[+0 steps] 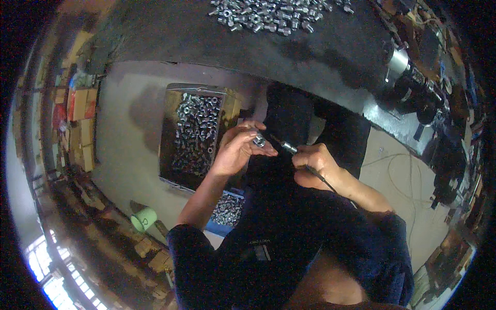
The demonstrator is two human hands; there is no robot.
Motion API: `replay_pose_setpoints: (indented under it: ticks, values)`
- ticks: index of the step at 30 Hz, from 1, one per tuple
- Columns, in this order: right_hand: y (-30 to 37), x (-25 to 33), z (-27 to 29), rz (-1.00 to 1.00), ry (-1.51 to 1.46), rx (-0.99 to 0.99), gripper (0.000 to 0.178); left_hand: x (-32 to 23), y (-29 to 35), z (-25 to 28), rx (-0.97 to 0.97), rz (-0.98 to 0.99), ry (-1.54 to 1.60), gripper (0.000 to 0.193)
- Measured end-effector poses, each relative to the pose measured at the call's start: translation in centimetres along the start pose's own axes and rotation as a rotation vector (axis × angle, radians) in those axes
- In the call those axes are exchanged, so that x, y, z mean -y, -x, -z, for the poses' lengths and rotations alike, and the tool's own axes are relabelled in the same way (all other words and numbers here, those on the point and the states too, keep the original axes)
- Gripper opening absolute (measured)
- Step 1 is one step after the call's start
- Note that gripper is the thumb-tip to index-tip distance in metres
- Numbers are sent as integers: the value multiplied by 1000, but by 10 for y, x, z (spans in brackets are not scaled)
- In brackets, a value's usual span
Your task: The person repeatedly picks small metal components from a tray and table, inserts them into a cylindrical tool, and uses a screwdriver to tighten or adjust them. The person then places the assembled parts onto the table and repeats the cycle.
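Observation:
Between the thumb and fingers of my left hand is a small shiny metal fitting, shaped like a nut or connector. My right hand is closed around a slim pen-like powered tool with a metal collar. Its thin tip points left toward the fitting; whether the two touch I cannot tell. From the back of the tool a dark cord runs along my right forearm. Both hands are above my lap, in front of the dark workbench.
Many metal fittings lie heaped on the bench. Left of my hands stands a dark bin of fittings, with a blue bin of smaller parts nearer me. A green cup, a bench machine and floor cables are around.

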State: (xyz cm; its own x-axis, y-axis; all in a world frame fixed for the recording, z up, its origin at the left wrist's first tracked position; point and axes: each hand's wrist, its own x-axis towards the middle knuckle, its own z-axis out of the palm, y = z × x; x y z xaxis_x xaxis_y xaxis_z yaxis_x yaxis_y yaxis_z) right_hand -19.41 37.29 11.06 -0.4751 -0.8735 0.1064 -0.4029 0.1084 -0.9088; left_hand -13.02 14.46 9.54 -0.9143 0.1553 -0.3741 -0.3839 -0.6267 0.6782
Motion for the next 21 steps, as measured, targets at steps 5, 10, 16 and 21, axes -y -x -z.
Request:
replay_pose_setpoints:
  ticks: [5,10,16,21]
  values:
    - [-2,-4,1,-37,-24,43,19,23,-1,2,-8,101,115,40]
    - [-6,-5,1,-47,5,55,21,15,0,-7,-98,47,-108,38]
    - [-9,2,2,-96,118,115,20,1,2,-21,-89,-80,-500,20]
    - [-7,5,3,-134,150,154,23,-5,2,-29,-32,-116,-749,19]
